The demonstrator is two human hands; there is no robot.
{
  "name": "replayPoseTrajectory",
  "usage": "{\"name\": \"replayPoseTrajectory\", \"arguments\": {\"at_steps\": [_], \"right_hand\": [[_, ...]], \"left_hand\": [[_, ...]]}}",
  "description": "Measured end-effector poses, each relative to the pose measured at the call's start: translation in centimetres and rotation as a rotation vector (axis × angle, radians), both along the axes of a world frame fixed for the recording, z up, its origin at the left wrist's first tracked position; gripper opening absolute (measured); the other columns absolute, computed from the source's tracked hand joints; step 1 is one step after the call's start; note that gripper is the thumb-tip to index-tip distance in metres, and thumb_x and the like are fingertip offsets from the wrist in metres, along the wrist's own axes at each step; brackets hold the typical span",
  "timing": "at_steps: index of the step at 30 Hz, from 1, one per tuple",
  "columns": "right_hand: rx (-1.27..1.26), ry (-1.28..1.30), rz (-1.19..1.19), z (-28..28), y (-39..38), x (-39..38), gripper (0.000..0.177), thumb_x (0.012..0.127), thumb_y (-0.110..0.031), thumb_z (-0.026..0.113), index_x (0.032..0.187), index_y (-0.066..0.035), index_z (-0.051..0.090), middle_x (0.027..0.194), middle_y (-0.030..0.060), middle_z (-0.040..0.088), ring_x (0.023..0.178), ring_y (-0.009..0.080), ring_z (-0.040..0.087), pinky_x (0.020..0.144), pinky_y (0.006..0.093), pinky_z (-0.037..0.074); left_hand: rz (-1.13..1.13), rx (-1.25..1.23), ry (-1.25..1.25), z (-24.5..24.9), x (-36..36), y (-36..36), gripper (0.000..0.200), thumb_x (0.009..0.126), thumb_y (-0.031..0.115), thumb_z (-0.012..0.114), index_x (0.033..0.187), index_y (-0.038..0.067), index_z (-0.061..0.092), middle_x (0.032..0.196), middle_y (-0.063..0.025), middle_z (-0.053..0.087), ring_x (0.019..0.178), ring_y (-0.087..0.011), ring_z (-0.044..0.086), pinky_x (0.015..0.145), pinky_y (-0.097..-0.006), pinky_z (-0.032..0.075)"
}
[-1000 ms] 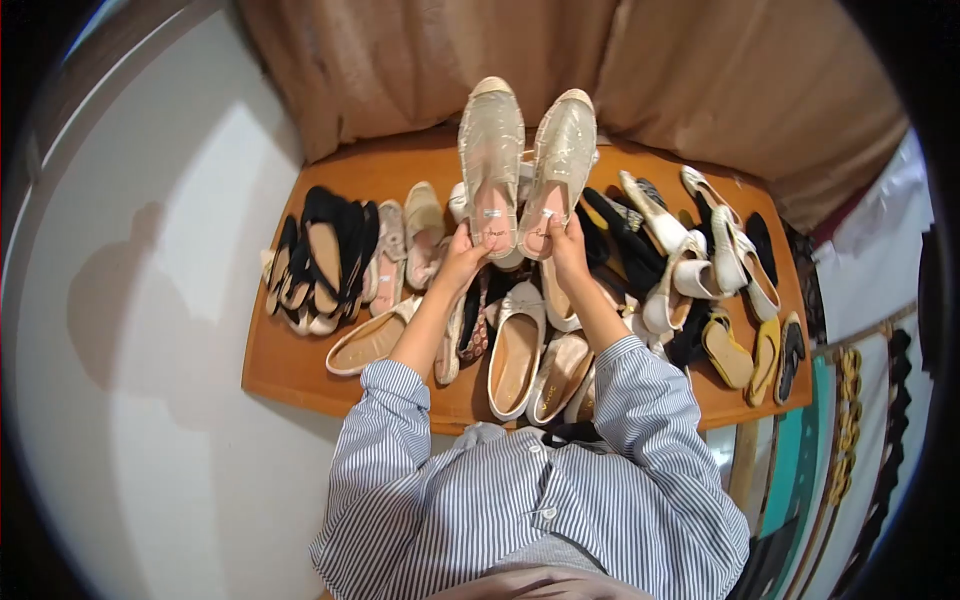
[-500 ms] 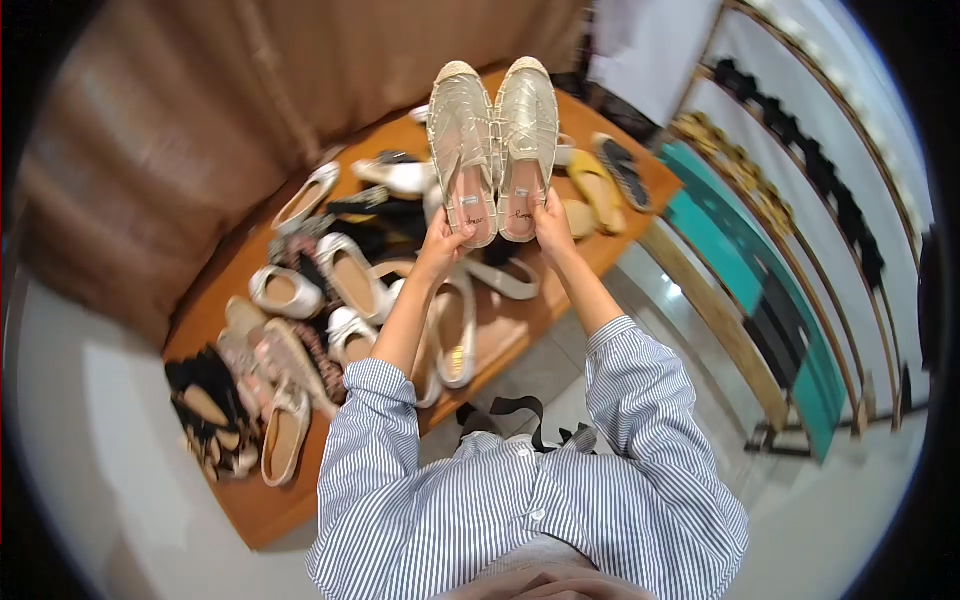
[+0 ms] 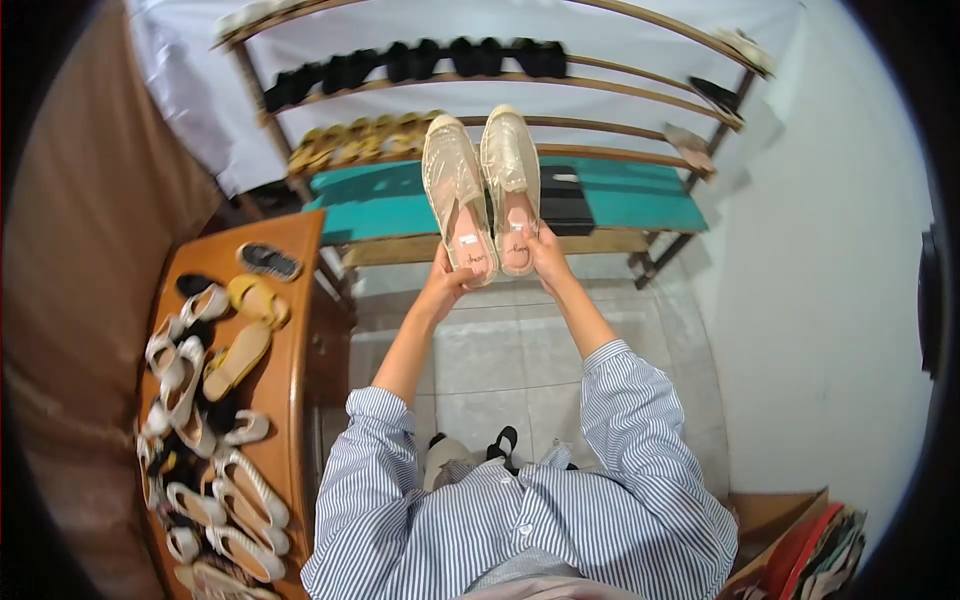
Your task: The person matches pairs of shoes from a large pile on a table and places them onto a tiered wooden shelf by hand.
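Left grip: left hand [image 3: 447, 283] clenched around the heel end of the left gold shoe [image 3: 452, 180], thumb on the insole.
Right grip: right hand [image 3: 547, 256] grasping the heel end of the right gold shoe [image 3: 508, 165] the same way.
Shoes: side by side, inner edges touching, toes pointing away, insoles facing the camera; held in the air in front of the shoe rack [image 3: 620, 155].
Arms: both stretched forward and raised, striped sleeves at mid-forearm, wrists near each other.
Edges: wooden table [image 3: 300, 330], crowded with shoes, well to the left; white wall [image 3: 820, 280] on the right.
Open room: bare tiled floor [image 3: 500, 350] under the arms, between table and wall; teal shelf [image 3: 640, 200] behind the toes.
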State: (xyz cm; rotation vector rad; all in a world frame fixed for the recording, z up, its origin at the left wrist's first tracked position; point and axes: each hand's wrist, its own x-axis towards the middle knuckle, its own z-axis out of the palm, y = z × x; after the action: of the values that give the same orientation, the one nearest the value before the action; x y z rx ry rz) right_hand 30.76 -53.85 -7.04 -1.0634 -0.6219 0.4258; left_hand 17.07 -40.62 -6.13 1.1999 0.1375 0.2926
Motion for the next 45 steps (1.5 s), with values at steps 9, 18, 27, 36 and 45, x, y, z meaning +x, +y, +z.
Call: {"name": "replayPoseTrajectory", "arguments": {"at_steps": [9,18,27,36,45], "right_hand": [[-0.231,0.079,-0.371,-6.1,-13.8,17.3,0.037,0.093,-0.024,0.044,0.120,0.000,0.043,0.108,0.0099,0.056,0.099,0.0150,0.052,0.084,0.0293,0.043],[-0.219,0.405,-0.169,-5.9,-19.7,36.6,0.047,0.092,-0.009,0.038,0.137,-0.019,0.025,0.128,0.0062,0.043,0.110,0.0221,0.049,0.087,0.0427,0.044],[-0.237,0.528,-0.400,-9.1,-20.3,52.5,0.046,0.089,-0.004,0.034,0.134,-0.014,0.032,0.116,0.0086,0.052,0.098,0.0212,0.057,0.078,0.0368,0.049],[-0.412,0.478,-0.282,-12.3,-20.0,70.6,0.042,0.091,-0.004,0.031,0.133,-0.007,0.031,0.119,0.0117,0.050,0.103,0.0237,0.054,0.081,0.0390,0.047],[-0.646,0.315,-0.350,-16.9,-20.0,77.2,0.047,0.087,-0.004,0.033,0.134,-0.002,0.030,0.134,0.0099,0.038,0.116,0.0213,0.042,0.095,0.0357,0.035]], "left_hand": [[-0.366,-0.066,0.198,-3.6,22.0,-10.4,0.068,0.073,0.002,0.057,0.131,0.016,0.025,0.116,-0.0065,0.049,0.100,-0.0191,0.055,0.081,-0.0387,0.048],[-0.624,-0.079,0.293,-6.3,45.1,-12.1,0.054,0.079,0.010,0.061,0.126,0.014,0.035,0.113,-0.0026,0.053,0.100,-0.0152,0.054,0.081,-0.0324,0.047],[-0.530,0.034,0.360,-9.9,61.5,-14.8,0.053,0.080,0.015,0.064,0.125,0.014,0.036,0.108,-0.0029,0.055,0.091,-0.0132,0.054,0.077,-0.0305,0.045],[-0.308,0.021,0.373,-10.8,76.2,-16.3,0.055,0.081,0.011,0.061,0.128,0.011,0.032,0.115,-0.0073,0.051,0.100,-0.0191,0.054,0.077,-0.0317,0.048],[-0.189,0.036,0.412,-13.2,78.9,-17.0,0.054,0.080,0.004,0.061,0.125,0.004,0.030,0.115,-0.0110,0.050,0.105,-0.0230,0.053,0.084,-0.0357,0.048]]}}
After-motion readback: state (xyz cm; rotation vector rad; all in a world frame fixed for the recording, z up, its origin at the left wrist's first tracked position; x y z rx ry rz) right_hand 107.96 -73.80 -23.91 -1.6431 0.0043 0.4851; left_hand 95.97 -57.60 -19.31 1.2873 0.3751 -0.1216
